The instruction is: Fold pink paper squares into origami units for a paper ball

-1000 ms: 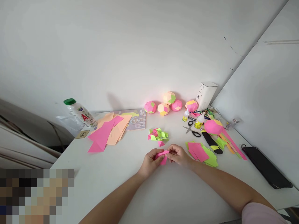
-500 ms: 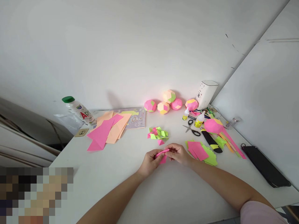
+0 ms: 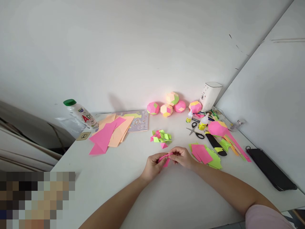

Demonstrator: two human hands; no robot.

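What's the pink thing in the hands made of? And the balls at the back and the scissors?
Pink piece: probably matte paper, since it looks thin and folded. Balls: probably matte paper or card, with flat faces meeting at edges. Scissors: silvery-grey blades suggest metal; black handles look like plastic.

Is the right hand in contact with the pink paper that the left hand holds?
Touching. The head view shows the right hand pinching one end of the pink paper.
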